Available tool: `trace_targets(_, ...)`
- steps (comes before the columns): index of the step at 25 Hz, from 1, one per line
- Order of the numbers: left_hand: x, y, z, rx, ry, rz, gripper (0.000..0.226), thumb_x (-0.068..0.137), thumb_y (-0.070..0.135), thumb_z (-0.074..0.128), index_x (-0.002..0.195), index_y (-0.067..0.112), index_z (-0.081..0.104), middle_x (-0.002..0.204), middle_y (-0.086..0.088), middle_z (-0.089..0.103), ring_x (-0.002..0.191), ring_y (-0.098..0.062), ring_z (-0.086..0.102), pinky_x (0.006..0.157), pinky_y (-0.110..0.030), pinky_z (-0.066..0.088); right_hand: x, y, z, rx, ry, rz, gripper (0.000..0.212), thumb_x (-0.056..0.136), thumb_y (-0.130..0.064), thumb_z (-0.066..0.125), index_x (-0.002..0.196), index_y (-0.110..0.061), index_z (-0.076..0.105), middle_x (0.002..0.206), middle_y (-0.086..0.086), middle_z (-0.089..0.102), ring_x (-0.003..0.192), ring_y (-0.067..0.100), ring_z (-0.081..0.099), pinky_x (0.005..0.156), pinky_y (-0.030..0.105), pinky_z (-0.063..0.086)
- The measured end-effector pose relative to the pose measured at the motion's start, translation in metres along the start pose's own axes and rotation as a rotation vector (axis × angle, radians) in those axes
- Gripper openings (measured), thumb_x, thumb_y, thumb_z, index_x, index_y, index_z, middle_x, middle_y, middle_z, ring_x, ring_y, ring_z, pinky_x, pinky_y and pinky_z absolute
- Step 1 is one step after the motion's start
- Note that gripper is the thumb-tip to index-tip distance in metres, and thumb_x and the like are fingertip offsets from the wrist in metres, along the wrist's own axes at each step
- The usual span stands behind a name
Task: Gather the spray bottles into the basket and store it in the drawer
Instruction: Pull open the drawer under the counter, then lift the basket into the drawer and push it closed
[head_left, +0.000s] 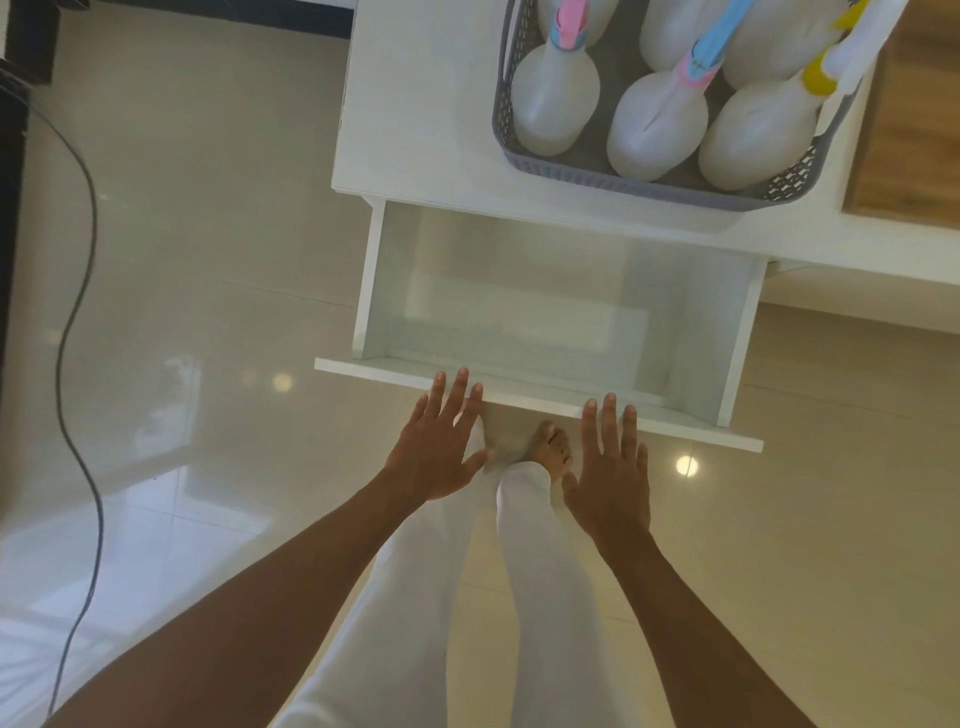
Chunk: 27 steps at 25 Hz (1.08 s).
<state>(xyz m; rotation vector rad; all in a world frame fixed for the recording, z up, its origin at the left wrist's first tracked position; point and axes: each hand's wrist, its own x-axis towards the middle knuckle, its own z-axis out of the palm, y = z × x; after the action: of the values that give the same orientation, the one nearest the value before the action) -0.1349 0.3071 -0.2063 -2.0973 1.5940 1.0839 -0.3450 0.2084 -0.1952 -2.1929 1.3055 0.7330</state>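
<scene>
The grey woven plastic basket (649, 182) with white spray bottles (657, 127) stands on the white bench (415, 104), above the empty white drawer (519, 296). Our left hand (439, 447) and right hand (608, 478) are released, empty. We fear the loose bottles may roll out when lifted.

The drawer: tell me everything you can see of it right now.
The drawer is white, seemingly painted board, pulled far out from under the white tabletop and empty inside. Its front panel juts past both side walls. The left hand and right hand are open, fingertips at the front panel's top edge. The grey basket of spray bottles sits on the tabletop above it, not inside.
</scene>
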Motion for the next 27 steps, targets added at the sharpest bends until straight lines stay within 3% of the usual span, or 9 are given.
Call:
trace_targets(10,-0.044,0.01,0.035,-0.106,-0.255,-0.033,0.082,0.098,0.06,0.029,0.155,0.019,-0.015,0.159,-0.005,-0.031,0.147,-0.032,-0.027,0.122,-0.045,0.02,-0.054,0.01,0.041,0.089,-0.084,-0.021,0.095,0.095,-0.036,0.053,0.156,-0.019,-0.018,0.164,0.007,-0.026,0.153,0.032,-0.02,0.126,0.041,0.021)
trace_targets(14,-0.055,0.011,0.04,-0.136,-0.356,-0.035,0.073,0.101,0.056,0.024,0.156,0.021,-0.009,0.16,-0.008,-0.029,0.149,-0.034,-0.022,0.123,-0.049,0.003,-0.074,0.008,0.052,0.106,-0.129,-0.013,0.096,0.094,-0.037,0.053,0.156,-0.022,-0.019,0.163,0.004,-0.029,0.153,0.03,-0.021,0.121,0.038,0.031)
trace_targets(20,-0.056,0.015,0.027,-0.256,-0.47,-0.077,0.069,0.102,0.055,0.025,0.158,0.022,-0.001,0.162,-0.008,-0.025,0.15,-0.032,-0.02,0.123,-0.049,0.0,-0.077,0.007,0.056,0.123,-0.134,-0.011,0.093,0.093,-0.044,0.051,0.158,-0.024,-0.013,0.166,0.0,-0.023,0.154,0.026,-0.02,0.115,0.033,0.042)
trace_targets(22,-0.043,0.009,0.002,-0.392,-0.535,-0.135,0.068,0.102,0.055,0.031,0.157,0.021,0.014,0.166,-0.007,-0.006,0.153,-0.029,-0.003,0.123,-0.045,0.008,-0.059,0.011,0.032,0.17,-0.225,-0.017,0.085,0.093,-0.049,0.053,0.16,-0.025,0.007,0.169,0.002,0.002,0.157,0.024,0.0,0.114,0.032,0.041)
trace_targets(23,-0.032,0.001,-0.019,-0.56,-0.541,-0.186,0.061,0.102,0.051,0.037,0.153,0.017,0.029,0.165,-0.008,0.014,0.151,-0.029,0.018,0.12,-0.042,0.019,-0.046,0.016,0.016,0.224,-0.215,-0.068,0.075,0.09,-0.049,0.06,0.155,-0.027,0.031,0.163,0.003,0.03,0.152,0.022,0.025,0.109,0.033,0.045)
trace_targets(24,-0.021,-0.007,-0.044,-0.808,-0.528,-0.242,0.047,0.104,0.04,0.042,0.142,0.014,0.047,0.155,-0.01,0.037,0.137,-0.027,0.044,0.109,-0.036,0.036,-0.032,0.024,-0.001,0.28,-0.111,-0.096,0.058,0.086,-0.044,0.07,0.14,-0.028,0.055,0.144,0.002,0.056,0.136,0.019,0.051,0.098,0.032,0.054)
trace_targets(25,-0.008,-0.015,-0.072,-1.06,-0.472,-0.276,0.03,0.104,0.026,0.043,0.127,0.013,0.059,0.137,-0.011,0.055,0.113,-0.02,0.061,0.09,-0.028,0.046,-0.013,0.032,-0.027,0.377,0.031,-0.102,0.039,0.084,-0.036,0.074,0.122,-0.027,0.067,0.125,0.002,0.069,0.116,0.018,0.065,0.086,0.031,0.059)
trace_targets(27,0.015,-0.035,-0.131,-1.269,-0.215,-0.277,0.024,0.103,0.009,0.04,0.118,0.012,0.059,0.103,-0.001,0.071,0.08,-0.008,0.065,0.066,-0.019,0.044,0.038,0.053,-0.091,0.632,0.113,0.21,0.017,0.091,-0.024,0.061,0.105,-0.019,0.07,0.116,0.01,0.071,0.108,0.024,0.069,0.081,0.029,0.055)
